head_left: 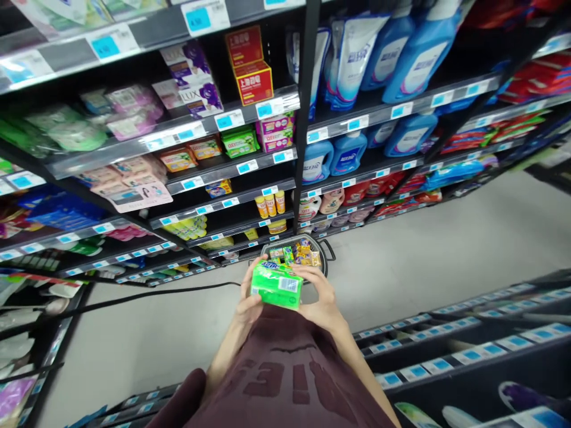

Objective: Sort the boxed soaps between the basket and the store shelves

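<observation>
Between my two hands is a bright green soap pack in shiny wrapping, with a white barcode label facing up. My left hand grips its left end, fingers behind and thumb at the lower corner. Around the right end, my right hand is closed with the fingers on the top edge and the thumb at the lower corner. Just beyond the pack, a dark basket stands on the floor. Several green and yellow-orange packs lie inside it, partly hidden by my hands and the soap pack.
Shelves ahead carry boxed soaps, green soap packs, yellow canisters and blue detergent bottles. Another shelf unit stands close behind on the right. Grey floor runs along the aisle. A black cord stretches leftward.
</observation>
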Tool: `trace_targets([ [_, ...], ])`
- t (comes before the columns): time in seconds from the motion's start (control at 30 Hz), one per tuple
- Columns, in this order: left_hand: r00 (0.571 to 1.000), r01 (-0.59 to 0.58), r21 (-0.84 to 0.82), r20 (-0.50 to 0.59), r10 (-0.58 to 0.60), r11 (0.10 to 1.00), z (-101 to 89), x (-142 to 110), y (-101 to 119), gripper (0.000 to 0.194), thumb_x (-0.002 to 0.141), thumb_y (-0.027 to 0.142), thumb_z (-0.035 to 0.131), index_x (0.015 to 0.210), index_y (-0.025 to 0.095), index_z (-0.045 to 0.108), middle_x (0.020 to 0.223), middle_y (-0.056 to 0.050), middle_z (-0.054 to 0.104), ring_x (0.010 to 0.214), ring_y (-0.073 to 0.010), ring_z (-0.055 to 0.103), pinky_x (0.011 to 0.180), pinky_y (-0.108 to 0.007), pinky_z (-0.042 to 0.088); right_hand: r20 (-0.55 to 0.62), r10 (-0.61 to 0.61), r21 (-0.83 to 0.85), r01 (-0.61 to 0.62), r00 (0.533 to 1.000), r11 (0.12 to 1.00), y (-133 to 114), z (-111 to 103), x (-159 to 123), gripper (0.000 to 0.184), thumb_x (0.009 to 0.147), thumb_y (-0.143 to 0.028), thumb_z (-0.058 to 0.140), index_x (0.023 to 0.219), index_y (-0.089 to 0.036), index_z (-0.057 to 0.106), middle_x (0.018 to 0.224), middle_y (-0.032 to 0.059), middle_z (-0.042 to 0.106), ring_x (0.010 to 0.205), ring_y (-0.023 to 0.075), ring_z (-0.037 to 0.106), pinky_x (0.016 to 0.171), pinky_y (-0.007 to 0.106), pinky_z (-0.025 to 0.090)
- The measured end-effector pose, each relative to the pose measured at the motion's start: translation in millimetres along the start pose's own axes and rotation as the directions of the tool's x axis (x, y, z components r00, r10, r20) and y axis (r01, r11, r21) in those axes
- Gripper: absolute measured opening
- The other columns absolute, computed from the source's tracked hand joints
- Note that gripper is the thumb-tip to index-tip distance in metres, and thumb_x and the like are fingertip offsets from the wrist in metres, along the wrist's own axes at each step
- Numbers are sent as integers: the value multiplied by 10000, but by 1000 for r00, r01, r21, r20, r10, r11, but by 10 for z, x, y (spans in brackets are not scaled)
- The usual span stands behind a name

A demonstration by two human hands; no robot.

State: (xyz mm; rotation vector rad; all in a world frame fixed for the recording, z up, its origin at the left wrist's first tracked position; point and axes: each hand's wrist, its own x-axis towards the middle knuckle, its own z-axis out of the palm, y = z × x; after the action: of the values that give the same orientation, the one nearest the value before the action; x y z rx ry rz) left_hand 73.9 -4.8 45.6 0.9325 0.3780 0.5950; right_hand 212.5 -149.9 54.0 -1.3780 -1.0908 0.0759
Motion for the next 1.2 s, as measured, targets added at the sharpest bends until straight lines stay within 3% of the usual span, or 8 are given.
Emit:
trace_targets([
  [0.3, 996, 33, 128, 78, -44, 991, -119, 32, -60, 948, 558, 331, 935, 1430, 278, 567, 1520, -119, 533, 1416, -408, 448, 1150, -527, 391, 44, 323, 62, -326, 945, 943, 125, -52, -113, 747, 653, -280, 919, 1334, -259, 613, 1288, 112, 683, 1143, 296, 693, 942, 403, 614],
  [0.53, 962, 38, 297, 247, -115, 954, -30, 120, -19, 1029, 629, 377, 928, 1525, 268, 434, 1525, -159, 507, 1368, -385, 517, 1129, -507, 423, 90, 538, 152, -545, 838, 824, 126, -102, -65, 435, 767, -389, 819, 1144, -209, 700, 1143, 110, 740, 980, 270, 739, 768, 333, 641],
  [0.6, 954, 43, 330, 267, -137, 943, -46, 117, -79, 1054, 633, 389, 929, 1538, 282, 400, 1566, -166, 449, 1365, -379, 521, 1129, -503, 425, 99, 608, 166, -616, 787, 770, 142, -86, -52, 401, 789, -442, 793, 1091, -191, 707, 1103, 114, 749, 951, 267, 739, 740, 319, 634],
  [0.67, 953, 12, 396, 275, -131, 918, -92, 107, -169, 1102, 595, 374, 953, 1536, 284, 385, 1585, -171, 404, 1396, -376, 484, 1164, -509, 379, 109, 695, 154, -703, 710, 694, 174, -64, -57, 434, 800, -526, 762, 1048, -175, 702, 971, 102, 757, 796, 241, 732, 574, 279, 597],
  [0.8, 948, -120, 495, 314, -49, 861, -195, 120, -325, 993, 524, 364, 982, 1387, 233, 509, 1560, -178, 405, 1463, -374, 378, 1201, -501, 309, 115, 807, 81, -815, 580, 574, 243, -55, -102, 533, 808, -666, 687, 1012, -173, 683, 694, 22, 667, 469, 154, 566, 307, 218, 353],
  [0.97, 952, 8, 641, 231, -203, 768, -250, 165, -328, 840, 540, 454, 947, 1253, 186, 593, 1190, -93, 668, 1098, -294, 639, 989, -417, 507, 251, 837, 9, -866, 486, 500, 240, -130, -103, 530, 850, -729, 588, 869, -216, 719, 704, 52, 702, 530, 226, 659, 388, 310, 497],
  [1.07, 969, 92, 718, 94, -228, 690, -304, 139, -286, 933, 508, 498, 941, 1322, 185, 608, 1228, -104, 684, 1136, -327, 636, 1008, -419, 505, 352, 848, -75, -891, 396, 447, 214, -123, -46, 570, 825, -768, 586, 805, -219, 739, 648, 51, 703, 496, 249, 663, 436, 360, 554],
  [1.2, 978, 154, 701, -7, -210, 696, -458, 64, -233, 935, 519, 520, 927, 1343, 195, 630, 1252, -124, 703, 1159, -351, 645, 1002, -421, 517, 451, 853, -224, -891, 264, 394, 237, 41, 55, 636, 823, -814, 544, 689, -211, 694, 526, 20, 628, 413, 210, 594, 454, 335, 529],
])
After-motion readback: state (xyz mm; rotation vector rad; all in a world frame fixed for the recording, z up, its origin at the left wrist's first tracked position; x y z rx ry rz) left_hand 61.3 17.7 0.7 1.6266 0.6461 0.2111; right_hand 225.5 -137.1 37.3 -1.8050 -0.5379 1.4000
